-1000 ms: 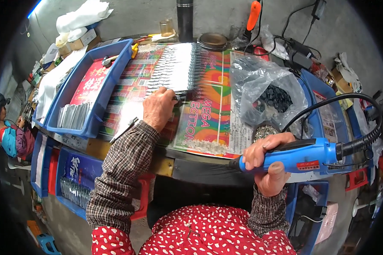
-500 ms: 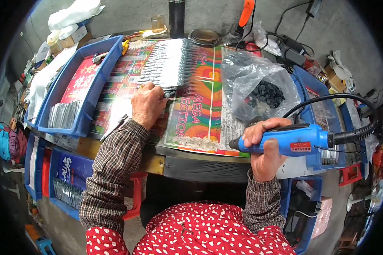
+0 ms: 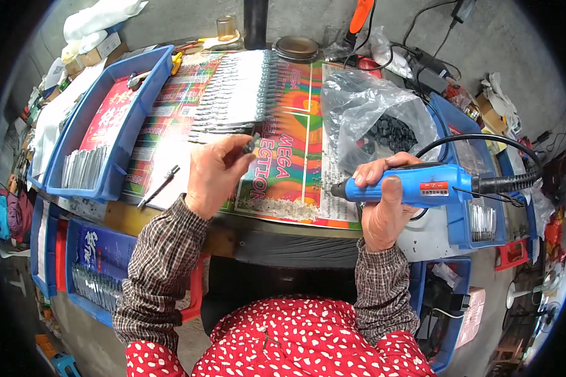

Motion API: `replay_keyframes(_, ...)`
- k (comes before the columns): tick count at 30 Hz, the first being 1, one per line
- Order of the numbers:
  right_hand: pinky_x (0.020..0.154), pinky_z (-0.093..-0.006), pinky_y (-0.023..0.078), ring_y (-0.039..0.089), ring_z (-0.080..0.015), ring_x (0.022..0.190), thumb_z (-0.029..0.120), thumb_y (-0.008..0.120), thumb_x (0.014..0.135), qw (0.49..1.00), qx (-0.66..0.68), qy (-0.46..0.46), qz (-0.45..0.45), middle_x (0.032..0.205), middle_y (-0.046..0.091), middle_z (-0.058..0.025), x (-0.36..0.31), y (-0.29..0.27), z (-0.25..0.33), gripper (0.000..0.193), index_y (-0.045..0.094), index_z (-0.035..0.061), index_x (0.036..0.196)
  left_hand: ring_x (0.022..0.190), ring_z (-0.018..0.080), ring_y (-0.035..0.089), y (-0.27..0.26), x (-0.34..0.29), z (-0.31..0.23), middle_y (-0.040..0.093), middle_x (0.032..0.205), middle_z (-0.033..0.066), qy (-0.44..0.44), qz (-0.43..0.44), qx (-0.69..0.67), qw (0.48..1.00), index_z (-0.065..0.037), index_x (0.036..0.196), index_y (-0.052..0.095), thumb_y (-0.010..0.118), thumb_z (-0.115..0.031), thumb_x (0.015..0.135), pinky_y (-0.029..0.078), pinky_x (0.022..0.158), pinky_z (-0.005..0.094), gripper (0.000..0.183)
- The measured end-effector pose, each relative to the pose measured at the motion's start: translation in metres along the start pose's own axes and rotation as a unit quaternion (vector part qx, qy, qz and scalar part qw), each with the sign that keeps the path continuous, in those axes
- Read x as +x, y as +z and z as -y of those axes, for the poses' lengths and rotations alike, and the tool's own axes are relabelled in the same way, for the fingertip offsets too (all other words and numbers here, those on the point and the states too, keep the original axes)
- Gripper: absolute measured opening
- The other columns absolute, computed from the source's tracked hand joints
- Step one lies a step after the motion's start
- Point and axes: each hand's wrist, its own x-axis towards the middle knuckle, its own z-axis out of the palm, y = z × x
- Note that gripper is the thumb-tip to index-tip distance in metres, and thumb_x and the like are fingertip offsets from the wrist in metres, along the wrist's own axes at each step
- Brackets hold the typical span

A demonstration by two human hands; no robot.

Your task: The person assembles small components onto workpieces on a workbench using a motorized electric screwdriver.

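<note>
My right hand [image 3: 383, 213] grips a blue electric screwdriver [image 3: 415, 186] with a black nose pointing left. It is held over the table's front edge. My left hand [image 3: 215, 176] pinches a small dark grey piece [image 3: 250, 146] between thumb and fingertips; its exact kind cannot be made out. Just beyond that hand, a long row of thin silvery rods with dark ends [image 3: 239, 94] lies side by side on the printed sheet. One dark rod [image 3: 159, 187] rests apart on white paper to the left of my left hand.
A clear plastic bag [image 3: 352, 113] holds many small black pieces [image 3: 390, 135]. Blue trays stand left [image 3: 122, 169] and right [image 3: 462, 220], with rods in them. The screwdriver's black cable [image 3: 484, 139] arcs at the right. A dark flask [image 3: 256, 25] and stacked plates [image 3: 297, 47] stand at the back.
My left hand has drawn back from the near end of the rod row toward me, and a small dark piece now shows in its fingertips. The screwdriver stays in my right hand.
</note>
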Motion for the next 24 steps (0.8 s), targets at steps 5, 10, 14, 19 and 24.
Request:
replay_keyframes(5, 0.065, -0.0345, 0.043, 0.049, -0.0172, 0.064, 0.029, 0.071, 0.075, 1.0, 0.015, -0.005, 0.001, 0.068, 0.048, -0.0053, 0.0, 0.0, 0.0, 0.044, 0.043, 0.0061, 0.098, 0.052, 0.0054, 0.052, 0.01, -0.019, -0.01, 0.059, 0.065, 0.0031, -0.035, 0.01, -0.151, 0.988, 0.001, 0.093, 0.061, 0.066, 0.002, 0.072, 0.043, 0.047, 0.0204, 0.021)
replay_keyframes(10, 0.067, -0.0343, 0.045, 0.052, -0.0172, 0.066, 0.012, 0.07, 0.075, 0.997, 0.076, -0.003, 0.005, 0.071, 0.052, -0.0074, 0.0, -0.005, -0.005, 0.038, 0.043, 0.0029, 0.101, 0.056, 0.0066, 0.05, 0.02, -0.037, -0.016, 0.055, 0.066, 0.0023, -0.025, 0.03, -0.138, 0.99, 0.0, 0.09, 0.061, 0.068, 0.002, 0.069, 0.043, 0.052, 0.0215, 0.022)
replay_keyframes(14, 0.067, -0.0341, 0.045, 0.052, -0.0172, 0.066, 0.011, 0.069, 0.075, 0.997, 0.078, -0.002, 0.004, 0.071, 0.052, -0.0073, -0.001, -0.005, -0.004, 0.038, 0.043, 0.0033, 0.101, 0.059, 0.012, 0.054, 0.025, -0.044, -0.027, 0.058, 0.069, 0.0062, 0.035, 0.051, -0.096, 0.993, -0.001, 0.091, 0.061, 0.067, 0.002, 0.07, 0.044, 0.054, 0.0234, 0.022)
replay_keyframes(19, 0.066, -0.0339, 0.045, 0.052, -0.0172, 0.066, 0.01, 0.069, 0.075, 0.996, 0.092, -0.014, 0.01, 0.071, 0.052, -0.0074, -0.003, -0.002, 0.001, 0.037, 0.043, 0.0037, 0.101, 0.068, 0.0242, 0.06, 0.028, -0.053, -0.031, 0.06, 0.08, 0.0124, 0.117, 0.084, -0.045, 0.989, -0.002, 0.092, 0.062, 0.065, 0.003, 0.07, 0.048, 0.057, 0.0299, 0.022)
replay_keyframes(24, 0.065, -0.0338, 0.045, 0.053, -0.0177, 0.064, 0.01, 0.069, 0.075, 0.996, 0.091, 0.004, -0.003, 0.071, 0.053, -0.0075, -0.001, -0.003, -0.003, 0.036, 0.044, 0.0024, 0.099, 0.068, 0.0259, 0.061, 0.039, -0.053, -0.024, 0.06, 0.081, 0.0121, 0.182, 0.079, 0.004, 0.98, -0.002, 0.091, 0.062, 0.064, 0.007, 0.065, 0.05, 0.057, 0.0313, 0.027)
